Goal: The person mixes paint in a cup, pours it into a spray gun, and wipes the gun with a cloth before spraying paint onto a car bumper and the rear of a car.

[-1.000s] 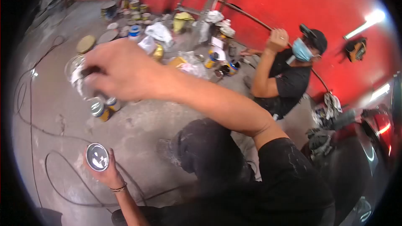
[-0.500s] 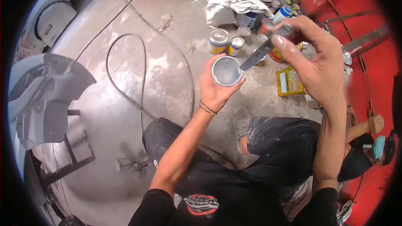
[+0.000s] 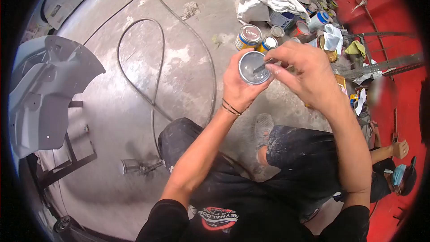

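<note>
Cup (image 3: 255,83) of grey liquid (image 3: 250,71)

Black shirt (image 3: 260,215) reads (upside-down) "REYNALDOS CAR CARE".

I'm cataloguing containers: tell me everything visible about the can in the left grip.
The can is round and open-topped, its pale, shiny rim looking metallic. Grey, glossy contents show inside; their depth is unclear. The left grip holds it above the floor, open top facing the camera. A dark strip in the right grip reaches inside.
</note>
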Available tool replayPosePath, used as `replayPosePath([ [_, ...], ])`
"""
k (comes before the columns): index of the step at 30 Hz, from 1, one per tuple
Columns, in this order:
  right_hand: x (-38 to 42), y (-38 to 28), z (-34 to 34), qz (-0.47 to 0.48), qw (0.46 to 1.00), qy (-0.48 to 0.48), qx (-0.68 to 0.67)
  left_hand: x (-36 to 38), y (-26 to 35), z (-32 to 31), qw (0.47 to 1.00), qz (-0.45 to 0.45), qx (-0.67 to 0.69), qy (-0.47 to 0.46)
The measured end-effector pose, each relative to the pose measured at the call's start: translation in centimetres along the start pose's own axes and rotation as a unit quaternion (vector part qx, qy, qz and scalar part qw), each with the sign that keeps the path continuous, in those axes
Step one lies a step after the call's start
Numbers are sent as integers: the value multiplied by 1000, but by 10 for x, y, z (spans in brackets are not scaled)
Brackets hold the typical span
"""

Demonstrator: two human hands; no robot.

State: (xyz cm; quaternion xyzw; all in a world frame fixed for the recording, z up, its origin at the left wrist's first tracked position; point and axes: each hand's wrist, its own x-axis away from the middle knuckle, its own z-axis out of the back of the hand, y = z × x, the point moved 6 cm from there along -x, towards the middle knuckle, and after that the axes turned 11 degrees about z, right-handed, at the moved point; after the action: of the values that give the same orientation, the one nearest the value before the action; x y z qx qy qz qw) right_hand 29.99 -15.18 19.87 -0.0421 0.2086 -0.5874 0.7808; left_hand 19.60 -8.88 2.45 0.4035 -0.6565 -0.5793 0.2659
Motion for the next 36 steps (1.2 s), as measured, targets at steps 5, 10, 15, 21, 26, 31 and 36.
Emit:
replayPosePath([
  [5, -7, 7, -8, 34, 999, 20, 5, -1, 5, 4, 999, -17, -31, 18],
  [10, -12, 3, -17, -94, 991, -60, -73, -1, 5, 11, 998, -21, -33, 44],
  [15, -7, 13, -29, -122, 978, 23, -168, 2, 8, 12, 999, 3, -29, 32],
  [21, -13, 10, -24, -93, 993, -10, -79, 2, 5, 13, 999, 5, -15, 31],
  [26, -8, 11, -29, -157, 974, -23, -161, 1, 1, 9, 1000, 19, 14, 20],
  [31, -1, 15, -23, -93, 991, 31, -86, 1, 2, 4, 1000, 1, -14, 23],
  [36, 2, 15, -22, -180, 974, -48, -132, 1, 2, -2, 999, -3, -34, 12],
])
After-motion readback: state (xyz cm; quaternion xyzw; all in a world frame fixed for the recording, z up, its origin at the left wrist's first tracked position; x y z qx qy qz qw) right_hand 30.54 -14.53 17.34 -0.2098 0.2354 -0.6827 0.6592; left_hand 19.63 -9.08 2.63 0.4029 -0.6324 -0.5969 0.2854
